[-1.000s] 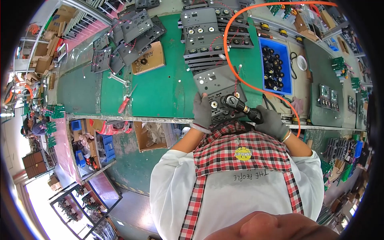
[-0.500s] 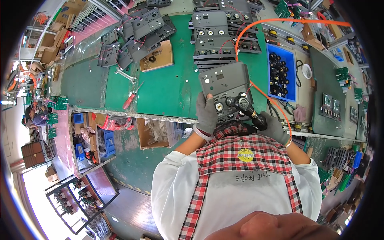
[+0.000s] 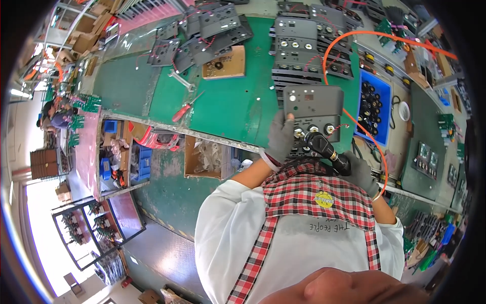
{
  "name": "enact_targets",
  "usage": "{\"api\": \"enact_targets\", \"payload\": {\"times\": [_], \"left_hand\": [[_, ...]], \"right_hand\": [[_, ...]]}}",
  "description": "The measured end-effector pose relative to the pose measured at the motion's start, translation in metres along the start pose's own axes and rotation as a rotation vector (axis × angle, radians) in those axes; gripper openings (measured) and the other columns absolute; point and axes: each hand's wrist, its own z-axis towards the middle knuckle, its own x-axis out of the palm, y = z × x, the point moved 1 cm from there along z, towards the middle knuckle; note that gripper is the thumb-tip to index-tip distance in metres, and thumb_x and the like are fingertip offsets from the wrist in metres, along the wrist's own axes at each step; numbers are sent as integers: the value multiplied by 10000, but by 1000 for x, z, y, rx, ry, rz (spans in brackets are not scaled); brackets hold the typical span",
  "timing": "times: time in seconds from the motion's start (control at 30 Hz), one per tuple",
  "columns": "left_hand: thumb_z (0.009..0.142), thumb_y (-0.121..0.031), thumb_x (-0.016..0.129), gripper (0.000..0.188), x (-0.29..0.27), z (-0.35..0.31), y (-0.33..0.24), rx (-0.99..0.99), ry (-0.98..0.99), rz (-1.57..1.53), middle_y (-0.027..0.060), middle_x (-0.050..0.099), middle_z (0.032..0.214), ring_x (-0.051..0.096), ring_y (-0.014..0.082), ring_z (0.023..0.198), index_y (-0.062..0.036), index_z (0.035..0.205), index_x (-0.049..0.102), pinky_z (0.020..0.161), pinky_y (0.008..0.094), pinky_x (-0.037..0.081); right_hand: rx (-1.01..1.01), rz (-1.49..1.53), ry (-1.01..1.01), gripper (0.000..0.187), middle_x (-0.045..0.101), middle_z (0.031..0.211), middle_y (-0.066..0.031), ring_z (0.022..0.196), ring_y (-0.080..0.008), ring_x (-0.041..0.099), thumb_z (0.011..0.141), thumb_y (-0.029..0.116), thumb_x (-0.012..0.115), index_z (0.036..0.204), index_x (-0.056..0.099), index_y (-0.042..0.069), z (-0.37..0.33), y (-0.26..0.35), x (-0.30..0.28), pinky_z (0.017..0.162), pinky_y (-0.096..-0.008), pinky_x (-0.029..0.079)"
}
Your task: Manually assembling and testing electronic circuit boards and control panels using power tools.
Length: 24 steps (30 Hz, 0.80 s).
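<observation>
A dark grey metal panel (image 3: 315,103) lies at the near edge of the green bench, with several round fittings with shiny nuts (image 3: 329,128) in a row. My gloved left hand (image 3: 280,138) grips its left edge, thumb on top. In my gloved right hand (image 3: 360,175) is a black angled power wrench (image 3: 324,148), the fingers wrapped round its handle. The wrench's head is beside the leftmost nut; whether it is seated on it I cannot tell. Near the panel's right side, a thin red and black twisted wire (image 3: 340,127) sticks out.
An orange hose (image 3: 331,43) loops over the bench on the right. Beside it stands a blue bin (image 3: 377,104) of black round parts. Stacked panels (image 3: 296,45) sit behind. Leftward lie a cardboard piece (image 3: 230,66), a spanner (image 3: 181,80), a red screwdriver (image 3: 185,109) and heaped panels (image 3: 217,23).
The view has swung, shifting the bench rightward in the picture. The panel has turned straighter and two nuts now show clear of the wrench, whose head is at the leftmost one.
</observation>
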Motion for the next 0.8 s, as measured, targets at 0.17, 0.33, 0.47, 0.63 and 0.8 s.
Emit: {"api": "enact_targets", "payload": {"times": [0.17,0.33,0.47,0.63,0.8], "left_hand": [[875,-173,449,229,7,-12,-11,-25,-47,113,61,560,791,465,99,678,28,967,508,608,247,413],[878,-205,448,236,0,-16,-8,44,-66,154,115,560,750,507,192,667,14,947,507,607,302,416],[873,-260,455,258,-7,-11,10,128,-112,271,193,541,696,532,333,654,-6,884,500,580,380,409],[867,-272,458,275,-14,-12,1,130,-135,221,209,532,708,518,374,670,0,884,497,598,413,403],[871,-236,454,307,-26,-13,-4,349,-214,363,233,557,849,534,379,776,24,1029,498,691,390,418]], "right_hand": [[1,-59,86,639,612,799,-143,735,-328,605,568,246,755,1105,428,130,8,-8,15,622,-399,492],[-12,-126,89,623,615,819,-128,729,-328,605,579,259,753,1100,434,135,8,7,12,606,-404,489],[-23,-149,108,590,617,829,-120,718,-330,605,608,275,735,1099,437,139,14,8,14,576,-414,480],[4,-103,147,563,614,789,-135,710,-332,602,658,306,700,1123,434,132,22,12,20,566,-420,471],[-130,-40,30,411,604,750,-153,693,-331,595,715,245,651,1079,504,123,29,20,27,579,-395,464]]}}
